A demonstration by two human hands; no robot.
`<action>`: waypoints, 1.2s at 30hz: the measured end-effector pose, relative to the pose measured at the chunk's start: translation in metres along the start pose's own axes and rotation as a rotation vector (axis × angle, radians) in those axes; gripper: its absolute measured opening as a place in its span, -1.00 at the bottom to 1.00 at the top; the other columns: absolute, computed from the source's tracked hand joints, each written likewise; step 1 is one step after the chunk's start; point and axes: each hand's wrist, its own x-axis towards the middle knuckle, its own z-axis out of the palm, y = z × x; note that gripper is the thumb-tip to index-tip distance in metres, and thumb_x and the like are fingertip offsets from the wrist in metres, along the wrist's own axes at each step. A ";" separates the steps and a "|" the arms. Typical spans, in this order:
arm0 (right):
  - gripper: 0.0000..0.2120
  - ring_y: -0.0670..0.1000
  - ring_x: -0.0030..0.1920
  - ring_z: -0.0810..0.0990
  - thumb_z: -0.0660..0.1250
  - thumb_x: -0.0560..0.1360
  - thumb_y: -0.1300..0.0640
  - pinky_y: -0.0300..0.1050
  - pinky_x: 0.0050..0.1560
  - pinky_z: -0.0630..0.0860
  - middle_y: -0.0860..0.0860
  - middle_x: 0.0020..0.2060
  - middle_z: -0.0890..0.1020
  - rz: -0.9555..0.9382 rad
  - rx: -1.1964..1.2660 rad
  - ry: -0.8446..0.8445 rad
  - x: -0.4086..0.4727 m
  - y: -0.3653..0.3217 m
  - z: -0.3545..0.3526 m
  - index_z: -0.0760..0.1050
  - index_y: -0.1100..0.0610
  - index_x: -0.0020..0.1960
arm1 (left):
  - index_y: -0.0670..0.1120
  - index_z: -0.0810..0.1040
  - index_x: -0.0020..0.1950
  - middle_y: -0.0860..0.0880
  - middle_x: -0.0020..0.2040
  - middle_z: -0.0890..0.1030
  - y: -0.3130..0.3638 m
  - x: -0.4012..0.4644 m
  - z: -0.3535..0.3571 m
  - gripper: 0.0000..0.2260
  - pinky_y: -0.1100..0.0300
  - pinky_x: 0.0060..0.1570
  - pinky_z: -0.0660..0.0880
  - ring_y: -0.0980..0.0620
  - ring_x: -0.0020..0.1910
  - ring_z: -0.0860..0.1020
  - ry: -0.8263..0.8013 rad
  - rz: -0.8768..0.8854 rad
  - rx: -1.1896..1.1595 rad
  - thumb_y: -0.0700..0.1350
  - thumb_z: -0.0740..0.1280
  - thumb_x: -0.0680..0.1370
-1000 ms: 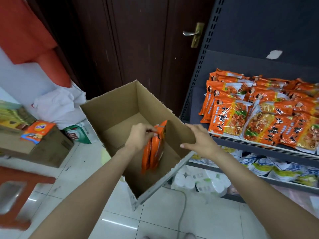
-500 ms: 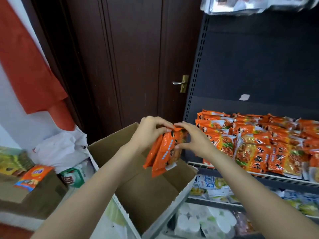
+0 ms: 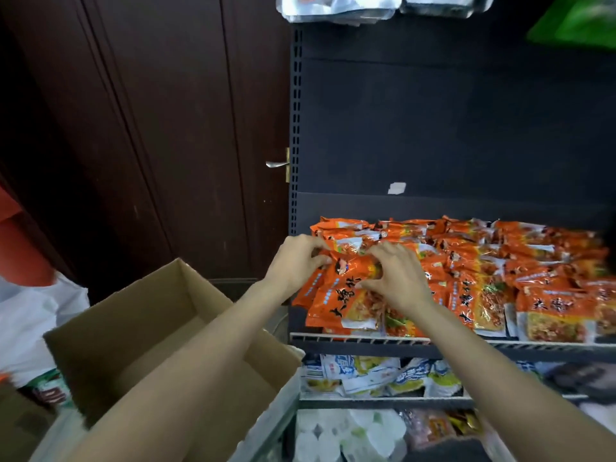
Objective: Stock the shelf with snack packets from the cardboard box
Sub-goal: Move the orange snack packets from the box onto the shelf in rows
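Packets (image 3: pixel 346 291) now out of the box (image 3: pixel 160 328), moved onto the shelf (image 3: pixel 500 345) left end. Left hand (image 3: pixel 296 261) and right hand (image 3: pixel 396 278) both pinching them there. Placement nearly done; release pending.

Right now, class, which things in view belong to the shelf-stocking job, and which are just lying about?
Part of the job:
orange snack packets, held by left hand and right hand
cardboard box
shelf

Lying about:
dark wooden door
white bag
toilet rolls
white and yellow packets
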 end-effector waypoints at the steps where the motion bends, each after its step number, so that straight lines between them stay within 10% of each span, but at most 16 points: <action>1: -0.38 -0.01 0.25 0.40 0.43 0.33 -0.15 -0.02 0.39 0.18 -0.06 0.14 0.49 0.002 -0.012 -0.021 0.002 0.007 0.004 0.39 0.03 0.32 | -0.06 0.65 -0.01 -0.01 -0.08 0.67 -0.003 0.005 0.010 -0.89 0.08 0.04 0.53 0.04 -0.06 0.60 0.001 -0.021 -0.002 -0.14 0.40 0.48; 17: -0.39 0.04 0.40 0.30 0.37 0.44 -0.06 0.04 0.48 -0.02 0.04 0.35 0.41 -0.152 -0.147 -0.236 0.042 0.038 0.072 0.24 0.05 0.41 | 0.01 0.30 0.27 -0.03 -0.07 0.56 -0.055 0.014 0.075 -0.39 0.23 -0.20 0.49 0.00 -0.11 0.56 -0.150 -0.340 -0.194 -0.08 0.55 0.34; 24: 0.02 0.03 0.47 0.14 0.48 0.30 -0.16 0.10 0.45 -0.28 0.01 0.44 0.22 -0.204 -0.210 -0.307 0.027 0.054 0.089 -0.09 0.01 0.52 | -0.04 0.32 0.23 -0.06 0.08 0.59 -0.061 0.014 0.099 -0.49 0.12 0.02 0.54 0.01 0.02 0.58 -0.064 -0.377 -0.279 -0.25 0.48 0.39; 36: -0.06 0.09 0.39 0.27 0.52 0.30 -0.03 0.11 0.47 -0.05 0.08 0.36 0.32 -0.178 -0.323 -0.152 0.036 0.050 0.110 0.04 0.07 0.50 | -0.04 0.33 0.24 -0.05 0.04 0.59 -0.065 0.030 0.103 -0.54 0.20 -0.10 0.53 0.01 -0.03 0.58 0.009 -0.385 -0.273 -0.30 0.42 0.44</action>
